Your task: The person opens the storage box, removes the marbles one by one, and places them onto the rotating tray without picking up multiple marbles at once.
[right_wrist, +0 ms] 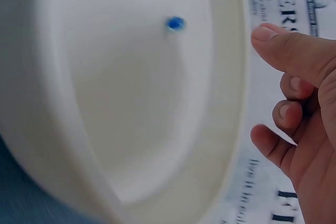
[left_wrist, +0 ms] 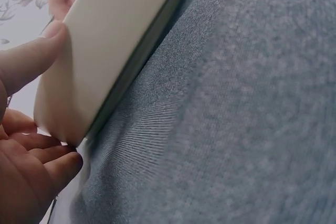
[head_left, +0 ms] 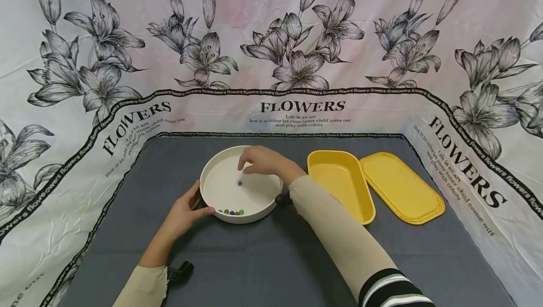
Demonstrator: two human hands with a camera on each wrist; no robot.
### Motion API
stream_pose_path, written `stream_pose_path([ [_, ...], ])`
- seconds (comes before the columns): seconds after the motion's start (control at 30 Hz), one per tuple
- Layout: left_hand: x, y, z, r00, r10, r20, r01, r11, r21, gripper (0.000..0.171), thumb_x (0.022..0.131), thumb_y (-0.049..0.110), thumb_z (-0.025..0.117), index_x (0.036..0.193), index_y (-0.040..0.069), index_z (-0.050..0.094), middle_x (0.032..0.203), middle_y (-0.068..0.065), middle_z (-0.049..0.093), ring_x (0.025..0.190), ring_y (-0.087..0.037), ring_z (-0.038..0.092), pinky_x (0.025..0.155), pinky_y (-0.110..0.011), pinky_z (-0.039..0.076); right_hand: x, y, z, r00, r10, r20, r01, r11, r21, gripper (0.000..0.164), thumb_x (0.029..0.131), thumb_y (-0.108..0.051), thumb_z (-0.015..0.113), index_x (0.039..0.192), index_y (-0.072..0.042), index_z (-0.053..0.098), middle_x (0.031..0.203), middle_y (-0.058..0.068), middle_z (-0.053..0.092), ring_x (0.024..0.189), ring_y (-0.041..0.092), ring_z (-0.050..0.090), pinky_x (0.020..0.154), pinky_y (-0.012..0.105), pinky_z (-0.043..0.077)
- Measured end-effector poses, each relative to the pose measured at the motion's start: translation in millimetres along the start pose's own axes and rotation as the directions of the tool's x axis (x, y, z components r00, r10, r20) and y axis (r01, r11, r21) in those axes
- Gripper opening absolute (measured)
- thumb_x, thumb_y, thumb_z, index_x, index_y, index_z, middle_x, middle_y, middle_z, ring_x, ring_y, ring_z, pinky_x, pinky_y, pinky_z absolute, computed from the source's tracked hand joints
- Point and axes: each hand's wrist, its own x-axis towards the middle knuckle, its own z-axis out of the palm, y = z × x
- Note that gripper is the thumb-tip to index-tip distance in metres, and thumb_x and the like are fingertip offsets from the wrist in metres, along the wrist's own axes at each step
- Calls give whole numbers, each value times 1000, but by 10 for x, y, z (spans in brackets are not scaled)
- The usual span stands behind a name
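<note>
A round white tray [head_left: 256, 196] with a low wall sits on the dark grey cloth. My left hand [head_left: 182, 215] holds its left side, thumb at the near rim and fingers against the outer wall, as the left wrist view also shows. Several small marbles [head_left: 232, 212], green, blue and darker ones, line the near inner wall. A single blue marble [head_left: 240, 183] is out on the tray floor. Above the tray's far half hovers my right hand [head_left: 265, 160], its fingers loosely bent and nothing between them. In the right wrist view that blue marble [right_wrist: 175, 23] is apart from the fingertips.
Right of the tray is a yellow rectangular container [head_left: 339, 170], partly behind my right sleeve. Its flat yellow lid [head_left: 403, 189] lies beside it, further right. Flower-printed cloth [head_left: 301, 38] rises behind the grey area.
</note>
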Motion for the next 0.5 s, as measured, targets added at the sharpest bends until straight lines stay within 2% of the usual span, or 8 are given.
stream_pose_path([
  [0.2, -10, 14, 3, 1000, -8, 18, 8, 1000, 4, 108, 88, 23, 83, 164, 2, 8, 169, -21, 12, 153, -39, 23, 117, -48, 33, -369, 27, -221, 992, 17, -126, -25, 998, -66, 20, 101, -25, 67, 116, -18, 78, 109, -4, 69, 100, 17, 61, 91, 35, 53],
  [0.33, -9, 70, -22, 1000, -27, 9, 26, 996, 87, 107, 88, 27, 83, 164, 3, 11, 169, -20, 17, 151, -40, 29, 118, -53, 35, -651, 44, -342, 979, 45, -196, -63, 995, -84, 19, 101, -26, 67, 115, -19, 79, 104, -3, 67, 93, 17, 59, 84, 34, 52],
  [0.5, 6, 176, -78, 999, -44, 18, 39, 972, 230, 105, 88, 34, 83, 163, 0, 16, 166, -24, 23, 144, -45, 40, 113, -58, 41, -996, 91, -407, 956, 82, -282, -109, 991, -82, 16, 99, -25, 70, 111, -20, 79, 98, -1, 65, 86, 17, 55, 76, 34, 50],
])
